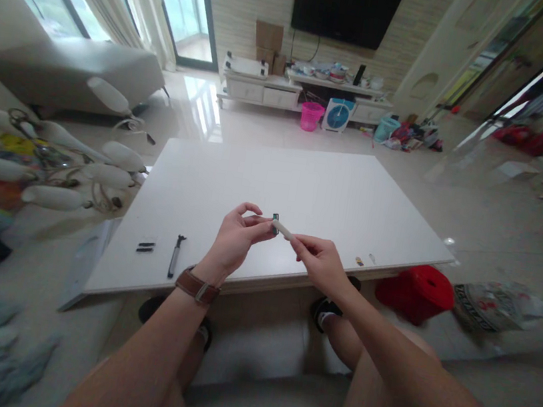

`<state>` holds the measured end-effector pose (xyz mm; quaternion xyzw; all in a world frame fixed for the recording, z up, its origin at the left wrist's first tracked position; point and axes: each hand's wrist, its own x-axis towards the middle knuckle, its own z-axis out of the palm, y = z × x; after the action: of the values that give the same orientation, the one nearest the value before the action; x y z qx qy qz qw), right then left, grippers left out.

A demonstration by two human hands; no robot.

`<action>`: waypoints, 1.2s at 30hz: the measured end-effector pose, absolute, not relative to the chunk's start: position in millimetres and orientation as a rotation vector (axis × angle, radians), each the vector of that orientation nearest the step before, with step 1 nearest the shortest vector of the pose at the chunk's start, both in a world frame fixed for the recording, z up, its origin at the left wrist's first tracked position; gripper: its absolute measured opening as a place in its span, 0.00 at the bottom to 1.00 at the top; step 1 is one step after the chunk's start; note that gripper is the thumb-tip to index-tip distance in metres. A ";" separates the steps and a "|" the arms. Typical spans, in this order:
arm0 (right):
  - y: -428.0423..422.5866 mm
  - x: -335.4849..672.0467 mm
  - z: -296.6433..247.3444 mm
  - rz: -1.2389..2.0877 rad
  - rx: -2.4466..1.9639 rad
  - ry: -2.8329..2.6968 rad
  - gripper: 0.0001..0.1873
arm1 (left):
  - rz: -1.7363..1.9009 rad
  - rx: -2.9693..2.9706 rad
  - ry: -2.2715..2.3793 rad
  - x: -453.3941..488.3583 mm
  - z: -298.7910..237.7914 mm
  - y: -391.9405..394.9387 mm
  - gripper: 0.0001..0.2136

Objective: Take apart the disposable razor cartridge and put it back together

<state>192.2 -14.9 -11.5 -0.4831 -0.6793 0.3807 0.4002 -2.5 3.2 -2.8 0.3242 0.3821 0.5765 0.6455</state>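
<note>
- The small piece [276, 217] is flat and green with dark edges; it stands roughly upright and is too small for its markings to be read.
- It is up in the air over the near part of the white table [275, 180], between the person's two hands.
- The white stick [284, 230] is slim, pale and plain; it slants from the right fingertips up to the small piece, its far end overlapping it, and whether the two touch is hard to tell.
- The left hand [234, 240] pinches the small piece at the tips of thumb and finger, while another finger arches above, away from it.
- The right hand [318, 260] has thumb and fingers closed together on the near end of the white stick.
- A brown strap [198, 285] circles the left wrist.
- On the table, a slender dark tool [176, 256] lies left of the left hand, near some short black strips [144, 250].
</note>
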 end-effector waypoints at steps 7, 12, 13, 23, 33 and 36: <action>-12.3 193.3 -11.4 0.957 -1.253 -1.574 0.24 | 1.274 0.774 0.875 -0.8 -5.3 2.1 0.22; -12.1 194.0 -9.6 1.024 -1.230 -1.657 0.23 | 1.258 0.825 0.882 0.8 -9.2 2.0 0.21; -12.0 194.4 -9.1 1.017 -1.230 -1.630 0.23 | 1.260 0.825 0.883 1.1 -9.5 1.9 0.21; -12.7 194.4 -5.6 1.007 -1.245 -1.613 0.23 | 1.243 0.816 0.884 2.7 -8.1 2.0 0.21; -14.2 197.0 -7.3 0.905 -1.220 -1.720 0.21 | 1.226 0.832 0.886 1.9 -9.4 1.2 0.22; -13.3 199.3 -6.1 0.858 -1.242 -1.730 0.20 | 1.214 0.830 0.893 1.9 -7.5 0.6 0.22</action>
<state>199.3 -13.3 -6.1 -0.4933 -0.6871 0.3408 0.4102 1.9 0.6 -7.5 0.3657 0.3933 0.5349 0.6523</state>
